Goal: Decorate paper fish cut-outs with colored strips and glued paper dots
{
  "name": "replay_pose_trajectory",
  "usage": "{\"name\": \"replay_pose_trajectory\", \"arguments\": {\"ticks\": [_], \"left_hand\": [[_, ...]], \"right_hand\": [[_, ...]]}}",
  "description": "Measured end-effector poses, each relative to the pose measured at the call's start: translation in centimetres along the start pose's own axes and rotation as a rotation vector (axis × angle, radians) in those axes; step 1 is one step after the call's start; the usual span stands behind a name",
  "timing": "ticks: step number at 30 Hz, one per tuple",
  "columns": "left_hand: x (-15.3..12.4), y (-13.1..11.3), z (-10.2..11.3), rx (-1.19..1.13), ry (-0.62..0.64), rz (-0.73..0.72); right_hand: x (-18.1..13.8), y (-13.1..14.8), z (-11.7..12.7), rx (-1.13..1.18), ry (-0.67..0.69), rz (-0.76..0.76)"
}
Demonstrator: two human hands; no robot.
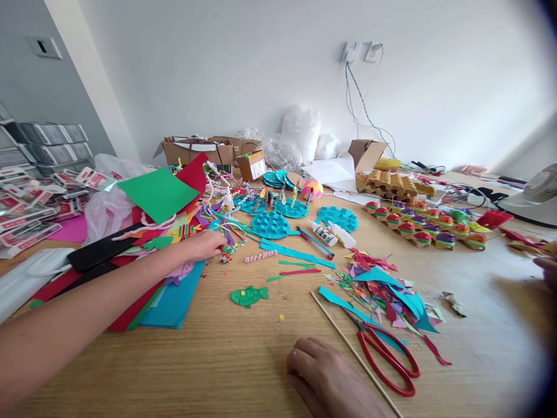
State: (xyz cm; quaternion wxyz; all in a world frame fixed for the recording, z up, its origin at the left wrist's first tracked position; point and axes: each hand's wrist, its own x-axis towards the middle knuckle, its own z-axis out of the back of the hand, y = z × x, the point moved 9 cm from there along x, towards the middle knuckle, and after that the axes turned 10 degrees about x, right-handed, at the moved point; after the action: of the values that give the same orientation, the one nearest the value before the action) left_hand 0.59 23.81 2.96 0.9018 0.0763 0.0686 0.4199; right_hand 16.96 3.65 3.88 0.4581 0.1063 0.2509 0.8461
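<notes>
Resting beside stick point(348, 342), right hand point(324, 371), left hand point(204, 245) at paper scraps point(229, 238), fingers curled, grips unclear

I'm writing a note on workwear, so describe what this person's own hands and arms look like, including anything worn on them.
The left hand and right hand are both ungloved, with no ring visible. The left forearm is bare as far as it shows: no sleeve, watch or bracelet. Any right sleeve is out of frame.
</notes>
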Motion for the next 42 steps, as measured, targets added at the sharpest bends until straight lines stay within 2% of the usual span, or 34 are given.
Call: {"name": "replay_pose_trajectory", "arguments": {"ticks": [12, 24, 34, 42], "left_hand": [[0.0, -0.4, -0.4, 0.093, -0.028, 0.015], [0.1, -0.1, 0.1, 0.025, -0.016, 0.011], [0.3, -0.6, 0.1, 0.064, -0.017, 0.041], [0.6, 0.5, -0.2, -0.043, -0.02, 0.024]], "right_hand": [[0.1, -0.2, -0.3, -0.003, 0.043, -0.04], [0.1, -0.5, -1.0, -0.021, 0.048, -0.021], [0.2, -0.2, -1.4, -0.065, 0.03, 0.024], [0.1, -0.2, -1.5, -0.072, -0.001, 0.072]]}}
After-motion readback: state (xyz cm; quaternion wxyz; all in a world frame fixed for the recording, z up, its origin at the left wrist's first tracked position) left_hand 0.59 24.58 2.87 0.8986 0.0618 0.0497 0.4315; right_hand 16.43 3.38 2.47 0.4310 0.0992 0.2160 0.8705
